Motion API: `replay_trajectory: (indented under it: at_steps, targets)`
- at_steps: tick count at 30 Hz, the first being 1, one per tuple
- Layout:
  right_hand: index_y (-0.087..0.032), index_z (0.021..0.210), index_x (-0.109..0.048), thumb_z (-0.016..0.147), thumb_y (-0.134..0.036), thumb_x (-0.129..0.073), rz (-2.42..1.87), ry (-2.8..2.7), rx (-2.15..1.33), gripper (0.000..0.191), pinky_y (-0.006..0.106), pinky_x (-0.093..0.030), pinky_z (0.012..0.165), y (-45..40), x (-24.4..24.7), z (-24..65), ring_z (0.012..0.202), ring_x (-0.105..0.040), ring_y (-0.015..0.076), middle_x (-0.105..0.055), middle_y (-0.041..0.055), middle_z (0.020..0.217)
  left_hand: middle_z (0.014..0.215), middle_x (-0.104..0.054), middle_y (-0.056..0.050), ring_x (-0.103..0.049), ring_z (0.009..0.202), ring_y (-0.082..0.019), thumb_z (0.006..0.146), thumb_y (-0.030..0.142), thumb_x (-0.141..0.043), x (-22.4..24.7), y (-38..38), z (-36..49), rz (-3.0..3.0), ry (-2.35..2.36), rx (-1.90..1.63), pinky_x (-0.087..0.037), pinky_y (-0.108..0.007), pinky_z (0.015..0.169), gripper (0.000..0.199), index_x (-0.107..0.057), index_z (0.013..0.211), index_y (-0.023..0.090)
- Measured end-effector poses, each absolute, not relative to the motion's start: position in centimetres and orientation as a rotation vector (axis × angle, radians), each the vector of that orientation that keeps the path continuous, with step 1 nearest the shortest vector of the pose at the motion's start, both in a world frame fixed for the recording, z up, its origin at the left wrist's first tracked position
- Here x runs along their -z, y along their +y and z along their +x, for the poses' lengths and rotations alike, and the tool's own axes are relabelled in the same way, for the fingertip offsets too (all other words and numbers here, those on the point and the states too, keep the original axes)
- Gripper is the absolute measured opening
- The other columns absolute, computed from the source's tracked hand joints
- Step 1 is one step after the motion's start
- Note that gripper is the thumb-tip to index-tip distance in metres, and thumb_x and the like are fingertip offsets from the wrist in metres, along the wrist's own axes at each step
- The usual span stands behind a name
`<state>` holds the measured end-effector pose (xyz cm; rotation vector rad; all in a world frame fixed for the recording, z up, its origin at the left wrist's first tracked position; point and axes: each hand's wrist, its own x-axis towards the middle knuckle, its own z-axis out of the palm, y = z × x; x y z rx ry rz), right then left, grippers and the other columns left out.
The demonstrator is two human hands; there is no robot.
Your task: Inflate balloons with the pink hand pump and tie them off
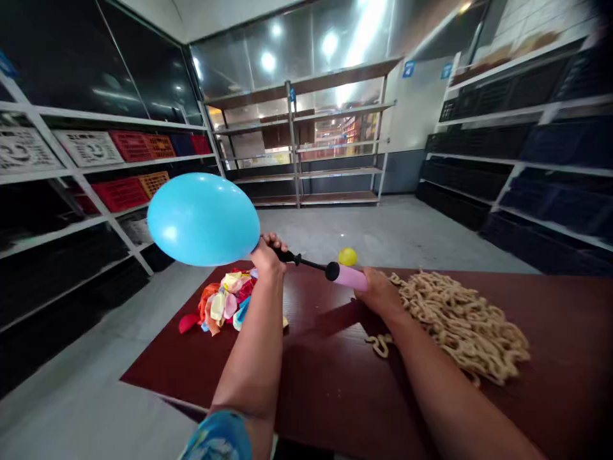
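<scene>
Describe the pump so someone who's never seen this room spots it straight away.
Start with the dark red table, then look toward its far edge, between the tan curly pile and the big blue balloon. The pump stretches from the left hand to the right hand, black toward the balloon and pink toward the pile; unlike either neighbour, it is straight and slim.

Storeroom, wall-side shelving racks (335, 173), plastic crates (131, 145), grey floor (311, 227)

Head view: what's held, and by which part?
Left hand holds the pump's black end at the blue balloon's tip; any pinch there is hidden. Right hand grips the pink barrel.
</scene>
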<state>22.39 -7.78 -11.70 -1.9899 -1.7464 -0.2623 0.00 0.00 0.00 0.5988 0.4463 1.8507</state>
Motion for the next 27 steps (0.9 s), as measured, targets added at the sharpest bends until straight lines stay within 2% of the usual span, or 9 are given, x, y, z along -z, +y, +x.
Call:
replay_trajectory:
  at_steps: [8, 15, 21, 27]
  targets:
    - [-0.017, 0.092, -0.052, 0.07, -0.023, -0.054, -2.004, -1.77, 0.361, 0.022, 0.029, -0.032, 0.067, -7.2, 12.5, 22.0, 0.081, -0.051, 0.0204, -0.06, 0.0072, 0.088, 0.055, -0.036, 0.004, -0.032, 0.04, -0.005, 0.064, 0.013, -0.042, 2.4, 0.8, 2.4, 0.528, 0.522, -1.776, -0.024, -0.019, 0.038, 0.014, -0.03, 0.06, 0.019]
    - [-0.018, 0.088, -0.051, 0.074, -0.023, -0.05, -1.958, -1.811, 0.462, 0.014, 0.029, -0.031, 0.066, -7.2, 12.9, 21.2, 0.081, -0.051, 0.0208, -0.059, 0.0064, 0.086, 0.055, -0.037, 0.004, -0.033, 0.041, -0.005, 0.061, 0.009, -0.041, 4.8, 0.1, 5.4, 0.488, 0.541, -1.684, -0.027, -0.02, 0.04, 0.015, -0.03, 0.059, 0.018]
    - [-0.02, 0.092, -0.051, 0.074, -0.027, -0.052, -1.942, -1.821, 0.311, 0.019, 0.028, -0.03, 0.064, -6.8, 13.1, 21.5, 0.081, -0.052, 0.0195, -0.059, 0.0047, 0.086, 0.055, -0.036, 0.004, -0.033, 0.041, -0.006, 0.064, 0.012, -0.043, 3.1, 0.9, 2.7, 0.518, 0.565, -1.716, -0.026, -0.02, 0.039, 0.014, -0.031, 0.06, 0.019]
    - [-0.02, 0.096, -0.051, 0.07, -0.024, -0.055, -1.958, -1.792, 0.209, 0.026, 0.027, -0.031, 0.064, -6.9, 13.0, 23.0, 0.083, -0.052, 0.019, -0.059, 0.0046, 0.088, 0.057, -0.037, 0.004, -0.034, 0.042, -0.005, 0.064, 0.014, -0.044, 0.7, 1.0, -0.2, 0.561, 0.498, -1.828, -0.026, -0.019, 0.039, 0.015, -0.031, 0.061, 0.019]
